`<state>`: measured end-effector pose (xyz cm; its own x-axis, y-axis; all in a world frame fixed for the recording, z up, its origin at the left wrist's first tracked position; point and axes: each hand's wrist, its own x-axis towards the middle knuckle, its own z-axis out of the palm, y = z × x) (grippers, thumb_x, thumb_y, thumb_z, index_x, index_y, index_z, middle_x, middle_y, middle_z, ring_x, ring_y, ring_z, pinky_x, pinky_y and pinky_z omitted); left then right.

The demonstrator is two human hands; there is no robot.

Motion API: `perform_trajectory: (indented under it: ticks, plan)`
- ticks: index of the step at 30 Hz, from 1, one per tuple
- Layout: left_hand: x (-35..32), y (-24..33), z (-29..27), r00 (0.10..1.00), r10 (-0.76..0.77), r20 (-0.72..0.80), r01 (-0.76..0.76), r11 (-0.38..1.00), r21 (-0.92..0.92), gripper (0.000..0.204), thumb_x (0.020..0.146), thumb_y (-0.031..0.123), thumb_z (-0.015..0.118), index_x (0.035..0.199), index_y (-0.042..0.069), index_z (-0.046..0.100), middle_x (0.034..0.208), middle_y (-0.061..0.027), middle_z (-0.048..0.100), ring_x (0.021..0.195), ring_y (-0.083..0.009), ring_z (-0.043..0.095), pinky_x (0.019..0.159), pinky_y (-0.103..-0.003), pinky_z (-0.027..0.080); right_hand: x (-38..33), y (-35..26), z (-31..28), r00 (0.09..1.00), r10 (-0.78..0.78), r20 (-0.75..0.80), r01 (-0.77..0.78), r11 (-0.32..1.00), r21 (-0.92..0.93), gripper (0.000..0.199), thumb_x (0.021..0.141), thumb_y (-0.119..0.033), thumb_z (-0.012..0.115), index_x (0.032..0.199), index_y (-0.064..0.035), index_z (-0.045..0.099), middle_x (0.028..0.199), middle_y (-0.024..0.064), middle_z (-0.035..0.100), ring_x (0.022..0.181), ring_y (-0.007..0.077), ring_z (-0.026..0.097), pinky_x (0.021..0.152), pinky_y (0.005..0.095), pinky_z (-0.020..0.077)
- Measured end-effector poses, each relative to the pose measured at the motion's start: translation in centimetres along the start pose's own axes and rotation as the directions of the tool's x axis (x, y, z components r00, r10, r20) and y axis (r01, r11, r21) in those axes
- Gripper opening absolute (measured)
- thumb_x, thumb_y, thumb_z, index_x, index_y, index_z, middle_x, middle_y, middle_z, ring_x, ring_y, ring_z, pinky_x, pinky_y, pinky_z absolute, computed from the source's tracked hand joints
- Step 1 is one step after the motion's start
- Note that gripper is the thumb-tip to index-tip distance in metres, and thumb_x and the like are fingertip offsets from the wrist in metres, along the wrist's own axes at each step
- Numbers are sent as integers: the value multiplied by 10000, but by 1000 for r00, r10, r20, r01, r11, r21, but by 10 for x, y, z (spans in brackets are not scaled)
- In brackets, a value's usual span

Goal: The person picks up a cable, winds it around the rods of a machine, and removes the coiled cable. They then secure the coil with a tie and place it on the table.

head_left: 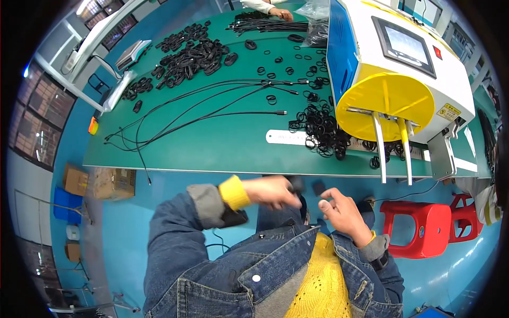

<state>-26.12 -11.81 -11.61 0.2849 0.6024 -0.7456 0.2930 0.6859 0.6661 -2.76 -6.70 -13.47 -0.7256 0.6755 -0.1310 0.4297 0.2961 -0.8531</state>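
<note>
Both my hands are in front of my body, just off the table's front edge. My left hand [273,192] is smeared by motion, its fingers bent toward the right hand. A dark blurred thing [296,184] shows by its fingertips; I cannot make out what it is. My right hand [342,212] has thumb and forefinger apart, other fingers curled, with nothing visible between them. Another dark blurred patch [319,187] lies beside its forefinger. Nearest on the green table [212,156] are long black cables [212,114] with plug ends and a heap of small black rings [321,127].
A white machine [450,79] with a yellow disc [387,103] and two rods jutting over the edge stands at right. Coiled black cables [196,55] are piled at back left. A steel ruler [286,137] lies under the rings. Another person's hand [281,14] rests at the far side. Red stools [424,228] stand at right.
</note>
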Motion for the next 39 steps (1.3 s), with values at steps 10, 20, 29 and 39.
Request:
perform_trajectory:
  ticks: [10, 20, 29, 39]
  plan:
    - [-68, 33, -228, 385, 435, -814, -167, 900, 402, 383, 790, 242, 664, 1128, 81, 582, 1116, -111, 600, 973, -221, 567, 851, -330, 454, -11, 12, -9, 996, 77, -38, -78, 996, -36, 234, 800, -227, 628, 814, 1, 577, 580, 104, 568, 509, 189, 553, 503, 307, 422]
    - [5, -12, -164, 404, 733, -547, 111, 555, 825, 140, 767, 161, 633, 882, 95, 588, 943, -100, 540, 958, -305, 478, 826, -409, 385, -14, 10, -20, 1000, 11, -22, -14, 992, -124, 183, 786, -169, 627, 828, 3, 578, 566, 117, 541, 494, 217, 533, 492, 314, 408]
    - [-22, -46, -157, 188, 879, -438, -13, 448, 894, 49, 820, 89, 553, 836, 63, 514, 862, -91, 546, 845, -294, 514, 740, -384, 418, -46, 14, 26, 992, -1, -125, -5, 999, -47, 181, 793, -145, 631, 920, -23, 587, 628, 102, 579, 542, 226, 552, 533, 326, 440]
    - [-50, 38, 9, 202, 979, 3, -487, 98, 868, 105, 777, 12, 588, 877, 29, 558, 754, -110, 574, 685, -275, 581, 601, -334, 467, -34, -50, -18, 534, -739, -411, 328, 629, -705, 379, 731, -7, 684, 1090, 33, 571, 999, 154, 586, 800, 294, 566, 688, 332, 483]
